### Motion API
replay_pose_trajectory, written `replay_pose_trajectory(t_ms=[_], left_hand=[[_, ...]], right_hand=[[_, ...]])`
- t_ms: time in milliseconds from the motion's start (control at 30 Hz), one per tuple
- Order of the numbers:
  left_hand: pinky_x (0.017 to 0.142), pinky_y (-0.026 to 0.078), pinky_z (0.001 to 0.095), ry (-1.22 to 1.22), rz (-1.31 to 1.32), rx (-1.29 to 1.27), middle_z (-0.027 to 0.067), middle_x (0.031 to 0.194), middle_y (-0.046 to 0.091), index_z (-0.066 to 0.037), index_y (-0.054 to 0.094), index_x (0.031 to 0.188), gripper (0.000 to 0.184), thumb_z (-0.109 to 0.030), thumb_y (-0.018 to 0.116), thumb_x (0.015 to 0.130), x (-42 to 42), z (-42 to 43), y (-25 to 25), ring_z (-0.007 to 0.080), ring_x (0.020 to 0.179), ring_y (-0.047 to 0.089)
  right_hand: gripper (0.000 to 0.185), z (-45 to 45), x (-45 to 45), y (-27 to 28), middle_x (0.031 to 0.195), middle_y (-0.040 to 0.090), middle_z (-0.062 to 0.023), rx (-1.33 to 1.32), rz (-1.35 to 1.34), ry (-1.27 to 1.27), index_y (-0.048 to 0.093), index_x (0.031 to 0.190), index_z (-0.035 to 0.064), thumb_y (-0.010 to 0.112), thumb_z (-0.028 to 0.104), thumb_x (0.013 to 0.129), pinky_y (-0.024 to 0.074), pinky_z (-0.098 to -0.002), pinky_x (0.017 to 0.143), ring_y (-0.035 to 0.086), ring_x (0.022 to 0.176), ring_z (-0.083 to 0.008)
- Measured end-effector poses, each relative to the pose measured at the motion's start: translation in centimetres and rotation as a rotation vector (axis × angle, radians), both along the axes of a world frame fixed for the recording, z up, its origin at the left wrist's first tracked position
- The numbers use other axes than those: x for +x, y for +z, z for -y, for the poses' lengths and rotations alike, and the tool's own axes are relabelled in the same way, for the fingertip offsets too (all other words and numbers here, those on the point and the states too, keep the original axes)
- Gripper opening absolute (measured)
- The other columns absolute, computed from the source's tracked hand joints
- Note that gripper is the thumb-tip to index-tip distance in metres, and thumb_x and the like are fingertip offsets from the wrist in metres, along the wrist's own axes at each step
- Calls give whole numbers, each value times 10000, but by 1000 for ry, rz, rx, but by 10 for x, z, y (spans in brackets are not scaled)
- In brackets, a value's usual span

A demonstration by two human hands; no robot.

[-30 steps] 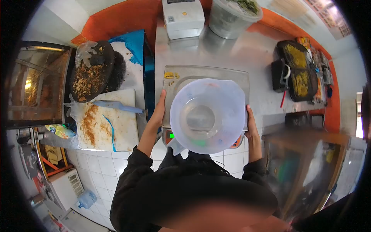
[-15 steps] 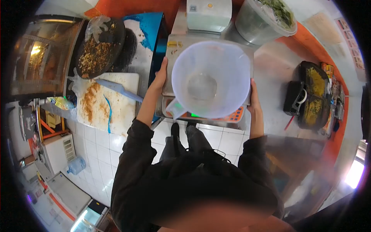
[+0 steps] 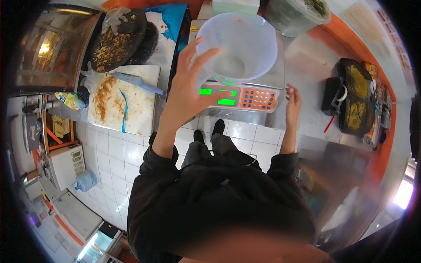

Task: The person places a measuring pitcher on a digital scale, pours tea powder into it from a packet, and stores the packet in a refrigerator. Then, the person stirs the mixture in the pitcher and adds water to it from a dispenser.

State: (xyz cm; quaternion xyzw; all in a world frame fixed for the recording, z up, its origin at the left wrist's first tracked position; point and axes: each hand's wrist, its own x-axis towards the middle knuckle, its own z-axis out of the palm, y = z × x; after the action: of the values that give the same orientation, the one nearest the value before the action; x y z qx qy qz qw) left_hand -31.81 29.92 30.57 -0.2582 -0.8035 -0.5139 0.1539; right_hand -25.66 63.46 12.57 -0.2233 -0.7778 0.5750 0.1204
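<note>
A translucent white plastic jug (image 3: 245, 48) stands upright on a kitchen scale's steel platform (image 3: 274, 65); no contents can be made out. Below it, the scale's orange panel (image 3: 258, 100) shows lit green displays and a keypad. My left hand (image 3: 190, 85) is at the jug's left side, fingers and thumb spread apart, the thumb over the displays. Whether it touches the jug I cannot tell, as the hand covers the jug's lower left. My right hand (image 3: 293, 103) hovers beside the scale's right edge, open with fingers loosely bent and holding nothing.
On the left, a white cutting board (image 3: 144, 105) bears brown crumbs, a bluish-grey knife (image 3: 138, 82) and a blue strip (image 3: 125, 111). Behind it is a dark stone mortar (image 3: 136, 30) with crushed bits. A lidded tub (image 3: 289, 19) and black tape dispenser (image 3: 332, 98) stand right.
Both hands have come off the scale's sides. My left hand has moved in beside the jug; my right hand has drawn slightly right. The scale and jug appear higher in view, and the displays are uncovered.
</note>
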Motion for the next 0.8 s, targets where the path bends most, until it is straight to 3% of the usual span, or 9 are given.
replay_pose_trajectory(t_ms=[33, 100, 233, 300, 367, 500, 567, 700, 800], left_hand=[[936, 407, 419, 54, -78, -241, 114, 1311, 388, -158, 531, 1174, 495, -252, 711, 723, 6, -7, 3, 324, 1192, 414], [940, 405, 424, 30, -128, -245, 118, 1314, 385, -167, 552, 1147, 480, -265, 721, 708, 0, -7, -9, 340, 1188, 411], [944, 405, 418, -24, -225, -264, 114, 1319, 384, -160, 587, 1096, 476, -302, 738, 667, -27, -7, -19, 345, 1193, 404], [964, 385, 426, -61, -231, -295, 129, 1370, 322, -143, 565, 1157, 570, -278, 777, 645, -37, -6, -23, 326, 1207, 398], [981, 371, 431, -28, -218, -183, 138, 1394, 274, -169, 457, 1277, 708, -324, 768, 660, -38, -6, -16, 317, 1243, 349], [1023, 324, 425, 94, -183, -194, 148, 1411, 230, -140, 331, 1358, 784, -379, 721, 721, -10, 10, -4, 306, 1289, 272], [1013, 300, 455, 151, -269, -190, 190, 1385, 230, -102, 298, 1368, 814, -365, 724, 727, 0, 36, -19, 361, 1267, 283], [1040, 256, 437, 170, -16, 36, 160, 1395, 255, -88, 327, 1356, 605, -290, 592, 852, 45, 87, -45, 306, 1296, 252], [1049, 250, 418, 299, 102, 9, 137, 1401, 274, -78, 342, 1345, 503, -250, 511, 902, 81, 130, -67, 272, 1302, 270]], right_hand=[[427, 3, 10, -4, 1066, 582, -98, 10, 0, -13, 537, 1183, 40, 493, 365, 909, 419, -287, 823, 528, 962, -170], [355, 16, 31, -13, 1097, 577, -100, 62, -91, 39, 551, 1151, 28, 583, 235, 865, 442, -294, 818, 542, 971, -182], [388, 34, 39, -3, 1113, 572, -109, 11, -103, 55, 534, 1160, 20, 635, 166, 815, 453, -328, 844, 543, 1005, -198], [413, 40, 40, 2, 1112, 571, -114, -4, -109, 79, 525, 1168, 20, 653, 148, 797, 454, -333, 848, 546, 1002, -204], [461, 46, 40, 2, 1109, 568, -122, -17, -111, 70, 499, 1180, 25, 680, 109, 764, 460, -340, 835, 552, 992, -215], [488, 46, 39, -5, 1101, 564, -123, -4, -134, 62, 485, 1175, 30, 701, 97, 742, 462, -337, 823, 557, 974, -217], [496, 43, 39, -8, 1093, 559, -121, 2, -147, 70, 483, 1168, 31, 714, 104, 735, 462, -325, 810, 557, 951, -207], [509, 38, 37, -11, 1086, 553, -126, -32, -130, 108, 480, 1173, 42, 726, 132, 736, 457, -303, 799, 555, 919, -191], [503, 42, 40, -11, 1072, 551, -125, -52, -132, 106, 478, 1174, 44, 722, 138, 744, 459, -292, 774, 554, 915, -181]])
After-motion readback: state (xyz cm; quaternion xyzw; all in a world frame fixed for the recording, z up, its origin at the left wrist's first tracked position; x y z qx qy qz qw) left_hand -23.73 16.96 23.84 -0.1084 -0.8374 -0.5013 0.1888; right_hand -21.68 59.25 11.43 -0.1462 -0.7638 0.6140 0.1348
